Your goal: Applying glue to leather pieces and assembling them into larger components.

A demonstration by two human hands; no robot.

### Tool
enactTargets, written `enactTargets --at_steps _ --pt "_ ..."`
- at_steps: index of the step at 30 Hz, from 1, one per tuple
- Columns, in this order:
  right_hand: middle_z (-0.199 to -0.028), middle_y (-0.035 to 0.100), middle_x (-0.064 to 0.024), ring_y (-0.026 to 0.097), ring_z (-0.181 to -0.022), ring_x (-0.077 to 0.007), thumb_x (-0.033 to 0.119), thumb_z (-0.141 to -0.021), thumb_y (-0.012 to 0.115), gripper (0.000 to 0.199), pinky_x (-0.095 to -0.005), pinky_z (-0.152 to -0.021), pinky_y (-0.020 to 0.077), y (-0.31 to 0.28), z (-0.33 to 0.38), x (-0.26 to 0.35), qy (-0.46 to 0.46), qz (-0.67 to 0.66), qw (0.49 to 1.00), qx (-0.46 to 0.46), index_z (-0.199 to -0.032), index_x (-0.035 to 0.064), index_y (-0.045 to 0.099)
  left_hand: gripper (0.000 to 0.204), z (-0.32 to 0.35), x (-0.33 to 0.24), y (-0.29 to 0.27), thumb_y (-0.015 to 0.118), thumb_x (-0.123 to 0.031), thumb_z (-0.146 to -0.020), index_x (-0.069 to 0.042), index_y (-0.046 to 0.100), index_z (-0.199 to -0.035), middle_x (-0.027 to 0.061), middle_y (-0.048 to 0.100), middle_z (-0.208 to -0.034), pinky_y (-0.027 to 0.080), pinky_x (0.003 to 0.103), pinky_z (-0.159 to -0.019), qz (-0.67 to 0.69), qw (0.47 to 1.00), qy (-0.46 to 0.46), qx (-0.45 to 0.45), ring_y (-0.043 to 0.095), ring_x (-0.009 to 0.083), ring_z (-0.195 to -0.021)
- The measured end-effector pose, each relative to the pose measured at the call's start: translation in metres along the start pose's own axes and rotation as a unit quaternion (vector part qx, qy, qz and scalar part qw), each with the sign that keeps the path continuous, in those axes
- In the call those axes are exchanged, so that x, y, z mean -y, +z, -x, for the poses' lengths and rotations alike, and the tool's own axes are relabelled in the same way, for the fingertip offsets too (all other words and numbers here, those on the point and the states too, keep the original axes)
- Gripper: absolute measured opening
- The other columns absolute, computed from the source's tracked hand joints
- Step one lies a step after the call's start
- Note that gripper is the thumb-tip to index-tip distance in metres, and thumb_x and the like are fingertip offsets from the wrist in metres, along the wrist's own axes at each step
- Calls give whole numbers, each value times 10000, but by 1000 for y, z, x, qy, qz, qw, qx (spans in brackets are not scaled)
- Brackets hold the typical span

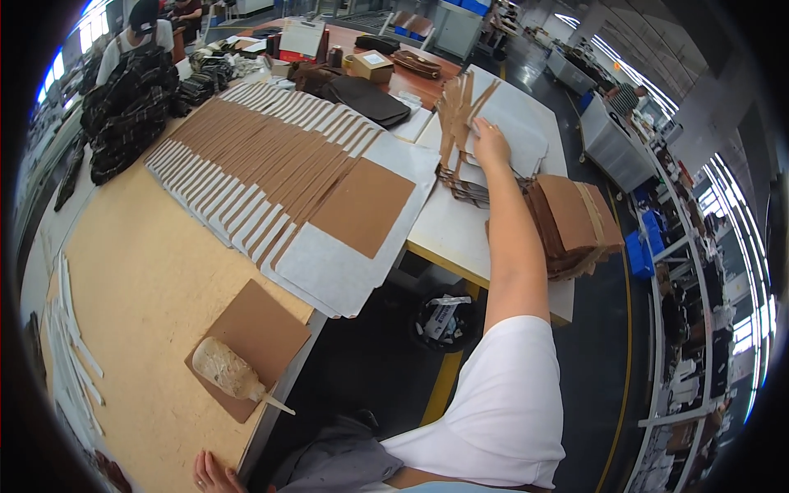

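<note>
Reaching far across the right table, the right hand (488, 138) lies flat, fingers together, on a white sheet (526, 135), touching upright brown cardboard pieces (457, 111). Folded cardboard (575, 220) is stacked nearer right. The left hand (212, 475) rests open at the near edge, near a glue bottle (230, 372).

A long fanned row of white paper sheets with brown cardboard panels (279, 172) is spread across the light wooden table (140, 279). A clear plastic glue bottle (230, 374) is laid on a loose brown cardboard square (263, 329). A black waste bin (446, 322) is seen on the floor, and white paper strips (70, 353) are stacked at the table's left edge.
</note>
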State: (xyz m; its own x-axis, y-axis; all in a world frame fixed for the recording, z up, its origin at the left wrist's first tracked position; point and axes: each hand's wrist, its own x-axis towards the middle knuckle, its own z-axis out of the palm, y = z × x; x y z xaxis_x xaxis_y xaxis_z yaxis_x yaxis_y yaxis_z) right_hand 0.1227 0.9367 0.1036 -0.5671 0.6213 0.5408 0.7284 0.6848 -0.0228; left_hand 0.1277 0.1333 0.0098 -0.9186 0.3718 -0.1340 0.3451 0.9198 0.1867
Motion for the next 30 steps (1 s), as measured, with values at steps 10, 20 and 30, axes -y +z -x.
enactTargets --at_steps 10,20,30 --pt "-987 628 -192 591 -925 -372 239 -881 466 302 -443 -796 457 -23 -25 8 148 -121 976 -103 -1132 108 570 484 2 -2 5 351 -356 -913 21 432 -1205 183 463 -1201 283 464 -974 -35 985 64 -154 411 361 -1139" --pt "-1114 579 -232 554 -1054 -345 316 -856 568 439 -364 -870 436 -226 -93 140 -153 -192 949 -197 -1140 -18 556 546 12 -4 0 634 -250 -721 -22 460 -1186 119 492 -1183 315 442 -944 42 979 59 -188 449 306 -1109" --pt "-1038 606 -107 600 -878 -173 303 -850 583 418 -269 -760 469 -349 -76 373 -157 -549 774 274 -1119 -16 561 372 37 10 -10 576 -182 -827 -61 488 -1168 98 512 -1126 349 394 -918 204 919 85 -325 489 269 -1038"
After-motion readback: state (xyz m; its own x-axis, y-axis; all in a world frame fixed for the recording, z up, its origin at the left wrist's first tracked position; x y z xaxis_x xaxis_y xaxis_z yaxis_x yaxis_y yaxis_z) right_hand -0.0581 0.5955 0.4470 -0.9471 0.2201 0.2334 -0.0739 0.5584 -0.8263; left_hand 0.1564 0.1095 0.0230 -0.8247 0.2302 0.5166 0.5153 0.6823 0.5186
